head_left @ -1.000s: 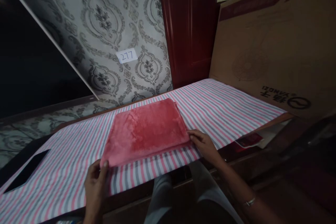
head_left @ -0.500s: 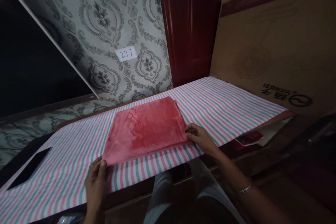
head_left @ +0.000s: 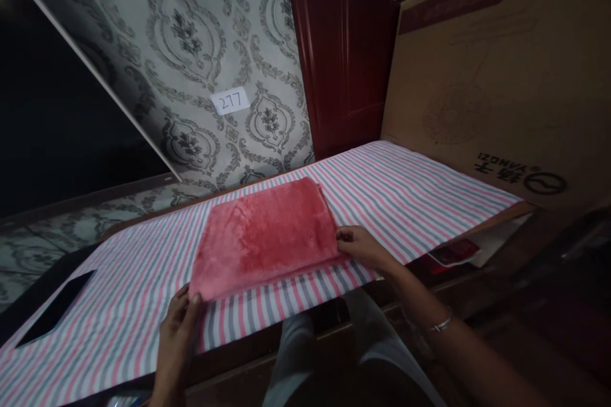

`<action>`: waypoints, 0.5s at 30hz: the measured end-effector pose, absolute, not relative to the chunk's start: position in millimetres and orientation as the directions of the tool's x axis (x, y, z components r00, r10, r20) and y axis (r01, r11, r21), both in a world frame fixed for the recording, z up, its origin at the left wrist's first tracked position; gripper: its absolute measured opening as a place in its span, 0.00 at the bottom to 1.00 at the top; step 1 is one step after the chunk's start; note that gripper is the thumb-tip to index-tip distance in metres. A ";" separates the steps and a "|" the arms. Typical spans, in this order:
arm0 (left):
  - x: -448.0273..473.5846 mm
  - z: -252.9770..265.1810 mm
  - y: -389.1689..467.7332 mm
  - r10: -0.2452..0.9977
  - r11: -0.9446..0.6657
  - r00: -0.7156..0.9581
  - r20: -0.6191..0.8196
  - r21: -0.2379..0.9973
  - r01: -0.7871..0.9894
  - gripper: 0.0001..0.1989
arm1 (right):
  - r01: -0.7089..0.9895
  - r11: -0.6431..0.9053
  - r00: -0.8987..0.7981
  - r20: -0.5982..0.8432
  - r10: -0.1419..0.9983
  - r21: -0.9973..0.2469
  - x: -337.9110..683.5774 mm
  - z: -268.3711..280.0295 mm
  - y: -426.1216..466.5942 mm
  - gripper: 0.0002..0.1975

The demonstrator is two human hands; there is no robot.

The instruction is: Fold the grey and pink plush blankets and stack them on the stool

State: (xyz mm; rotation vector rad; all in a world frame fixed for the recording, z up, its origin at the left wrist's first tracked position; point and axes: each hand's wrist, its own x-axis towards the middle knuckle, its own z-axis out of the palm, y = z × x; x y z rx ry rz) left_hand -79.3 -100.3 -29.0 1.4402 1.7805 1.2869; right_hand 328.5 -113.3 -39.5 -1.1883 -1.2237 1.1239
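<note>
A folded red plush cloth (head_left: 267,232) lies flat on a striped sheet (head_left: 401,203), with several layers showing along its right edge. At the cloth's near left corner, my left hand (head_left: 179,324) pinches the fabric between thumb and fingers. My right hand (head_left: 360,247) is closed on the right edge, close to the near right corner, its fingertips partly hidden by the fabric and the hand itself. The cloth's near edge runs between both hands, slightly back from the table's front edge.
A black phone-like slab (head_left: 57,310) lies on the sheet at the left. A large dark screen (head_left: 71,108) rises behind it. To the right stands a big cardboard box (head_left: 496,82). A paper marked 277 (head_left: 230,100) is on the patterned wall.
My left hand and the cloth's near left corner have shifted slightly to the right. The right hand stays at the right edge, its fingers a little more closed.
</note>
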 end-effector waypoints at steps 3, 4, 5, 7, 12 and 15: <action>-79.0 -27.6 -102.2 0.919 0.004 -0.346 0.187 0.875 0.484 0.36 | -0.097 0.105 0.124 0.093 0.988 -0.990 327.2 -37.3 -119.0 0.08; -78.7 -27.4 -102.4 0.913 0.011 -0.360 0.192 0.871 0.491 0.36 | -0.117 0.113 0.141 0.096 0.985 -0.987 327.1 -36.7 -121.9 0.08; -78.4 -27.3 -102.3 0.908 0.015 -0.370 0.197 0.867 0.498 0.35 | -0.128 0.120 0.155 0.100 0.983 -0.985 327.0 -36.4 -124.8 0.09; -78.4 -27.6 -101.2 0.906 0.017 -0.371 0.204 0.858 0.514 0.33 | -0.120 0.148 0.187 0.124 0.975 -0.982 326.7 -37.0 -129.6 0.10; -82.7 -31.1 -97.8 0.921 0.021 -0.341 0.188 0.850 0.526 0.33 | -0.127 0.155 0.179 0.132 0.975 -0.980 323.8 -39.7 -132.5 0.13; -84.4 -33.5 -96.3 0.909 -0.021 -0.338 0.242 0.838 0.545 0.33 | -0.212 0.128 0.126 0.103 0.987 -0.969 322.0 -38.7 -130.5 0.16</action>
